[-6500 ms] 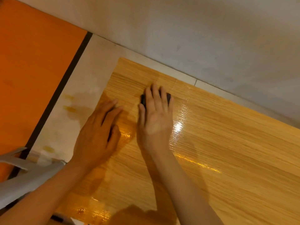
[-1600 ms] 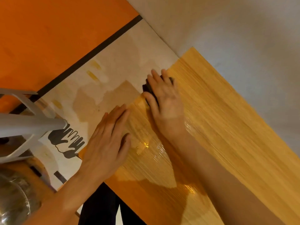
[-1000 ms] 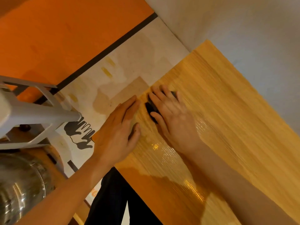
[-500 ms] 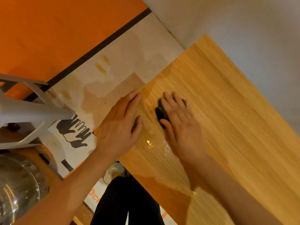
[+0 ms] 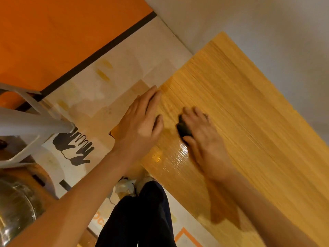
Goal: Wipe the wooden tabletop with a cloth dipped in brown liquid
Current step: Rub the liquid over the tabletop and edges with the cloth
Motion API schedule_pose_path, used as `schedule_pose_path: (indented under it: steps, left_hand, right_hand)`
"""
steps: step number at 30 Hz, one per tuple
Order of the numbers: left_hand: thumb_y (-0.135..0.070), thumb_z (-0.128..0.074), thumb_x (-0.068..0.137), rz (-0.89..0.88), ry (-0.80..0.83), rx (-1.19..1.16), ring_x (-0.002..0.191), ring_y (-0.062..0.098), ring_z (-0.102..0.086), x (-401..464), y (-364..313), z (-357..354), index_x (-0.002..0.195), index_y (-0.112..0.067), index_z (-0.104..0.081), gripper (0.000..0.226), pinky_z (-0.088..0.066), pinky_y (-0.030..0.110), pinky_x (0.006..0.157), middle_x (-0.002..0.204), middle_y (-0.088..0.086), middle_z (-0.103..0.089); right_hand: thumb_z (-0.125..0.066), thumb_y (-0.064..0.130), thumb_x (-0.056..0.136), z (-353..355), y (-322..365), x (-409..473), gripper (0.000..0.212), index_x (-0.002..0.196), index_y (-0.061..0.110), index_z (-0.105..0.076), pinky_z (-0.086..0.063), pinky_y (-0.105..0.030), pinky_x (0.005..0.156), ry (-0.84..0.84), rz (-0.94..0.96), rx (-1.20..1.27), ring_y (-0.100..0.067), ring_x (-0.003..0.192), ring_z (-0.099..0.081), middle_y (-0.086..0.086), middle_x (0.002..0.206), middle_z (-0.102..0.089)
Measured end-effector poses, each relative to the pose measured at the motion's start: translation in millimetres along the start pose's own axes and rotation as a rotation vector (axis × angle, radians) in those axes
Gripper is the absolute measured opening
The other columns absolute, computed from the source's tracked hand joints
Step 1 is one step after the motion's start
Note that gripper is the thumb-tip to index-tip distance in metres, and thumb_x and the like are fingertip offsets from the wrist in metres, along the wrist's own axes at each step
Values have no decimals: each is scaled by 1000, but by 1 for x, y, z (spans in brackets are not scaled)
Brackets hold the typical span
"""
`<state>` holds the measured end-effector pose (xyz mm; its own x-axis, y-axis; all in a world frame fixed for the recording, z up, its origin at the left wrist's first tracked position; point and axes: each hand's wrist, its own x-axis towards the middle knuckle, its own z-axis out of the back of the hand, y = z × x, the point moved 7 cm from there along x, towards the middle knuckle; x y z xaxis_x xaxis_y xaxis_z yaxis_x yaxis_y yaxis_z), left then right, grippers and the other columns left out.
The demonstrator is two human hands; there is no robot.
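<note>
The wooden tabletop [image 5: 249, 113] runs as a light, striped board from the upper middle to the lower right. A wet, glossy patch [image 5: 170, 155] shines near its left edge. My right hand [image 5: 204, 139] presses flat on a dark cloth [image 5: 183, 130], of which only a small part shows under the fingers and thumb. My left hand [image 5: 140, 125] lies flat with fingers together on the board's left edge, beside the right hand and apart from the cloth.
Stained paper sheeting [image 5: 106, 90] with a black hand print [image 5: 74, 147] covers the floor left of the board. A white stool frame [image 5: 26, 125] and a metal bowl [image 5: 16, 209] stand at the left. My dark-trousered legs [image 5: 140, 216] are below. An orange floor [image 5: 53, 32] lies beyond.
My right hand has slid the cloth away from the board's far left corner, toward me and to the right. The left hand stays flat on the edge. The view has shifted.
</note>
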<state>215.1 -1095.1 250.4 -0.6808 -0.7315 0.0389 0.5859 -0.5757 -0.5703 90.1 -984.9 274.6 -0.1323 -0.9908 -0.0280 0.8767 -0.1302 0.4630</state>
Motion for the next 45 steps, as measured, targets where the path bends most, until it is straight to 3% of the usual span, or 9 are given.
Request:
schedule_pose_path:
  steps: [7, 14, 21, 27, 32, 34, 37, 41, 45]
  left_hand:
    - [-22, -46, 101, 157, -74, -13, 136, 26, -46, -49, 30, 23, 151, -5, -40, 53, -43, 47, 112, 151, 13, -46]
    - [-23, -36, 105, 257, -101, -32, 134, 26, -39, -62, 30, 13, 152, -2, -34, 51, -43, 52, 110, 145, 16, -47]
    - [-21, -30, 103, 244, -137, -20, 132, 27, -37, -54, 27, 12, 147, 3, -40, 51, -38, 52, 112, 142, 19, -51]
    - [-22, -30, 102, 252, -129, 24, 133, 36, -44, -54, 31, 9, 147, 3, -41, 53, -27, 41, 120, 142, 18, -51]
    - [-24, -29, 102, 280, -130, 42, 133, 36, -43, -53, 32, 7, 147, 3, -43, 54, -26, 43, 120, 141, 18, -52]
    - [-23, -30, 101, 297, -149, 33, 133, 34, -41, -53, 32, 9, 146, 3, -44, 54, -20, 36, 123, 141, 18, -53]
    - [-21, -32, 100, 309, -176, 6, 132, 32, -38, -53, 32, 12, 145, 4, -46, 53, -14, 29, 123, 140, 18, -54]
    - [-19, -33, 99, 284, -173, -15, 131, 32, -41, -51, 29, 15, 145, 4, -45, 53, -10, 26, 124, 139, 18, -54]
    - [-18, -34, 99, 274, -181, -4, 133, 28, -40, -50, 27, 18, 143, 4, -47, 51, -5, 20, 122, 140, 17, -55]
  right_hand:
    - [-38, 25, 102, 32, -78, 48, 49, 146, 4, -37, -12, -49, 121, -404, -594, 75, -31, 148, -15, -11, 156, -30]
    - [-41, 28, 104, -15, 25, 53, 46, 147, 12, -39, -9, -43, 123, 13, 83, -9, -18, 150, -13, -3, 157, -30]
    - [-39, 27, 103, 23, -54, 88, 42, 141, 10, -45, -13, -49, 121, -286, -392, 49, -30, 147, -20, -9, 154, -36]
    - [-38, 29, 103, -20, 38, 81, 46, 144, 7, -42, -7, -40, 124, 47, 204, 1, -20, 150, -13, -7, 156, -32]
    - [-35, 31, 105, 32, -55, 149, 45, 143, 8, -43, 2, -23, 120, -83, -16, -77, -21, 149, -14, -7, 156, -33]
    - [-35, 31, 105, 33, -60, 160, 43, 136, 6, -50, -5, -33, 123, -140, -47, -96, -24, 146, -25, -9, 145, -47]
    - [-38, 32, 103, 2, -17, 153, 38, 117, 6, -61, -21, -47, 119, -118, 129, -156, -26, 124, -50, -9, 117, -63]
    - [-38, 40, 101, -19, 38, 144, 44, 98, 9, -69, -41, -37, 101, 5, 459, -143, -24, 91, -63, -5, 94, -70]
    - [-29, 49, 101, 15, -10, 182, 52, 98, 13, -66, -45, -38, 86, 161, 356, -162, -24, 88, -61, -4, 94, -69]
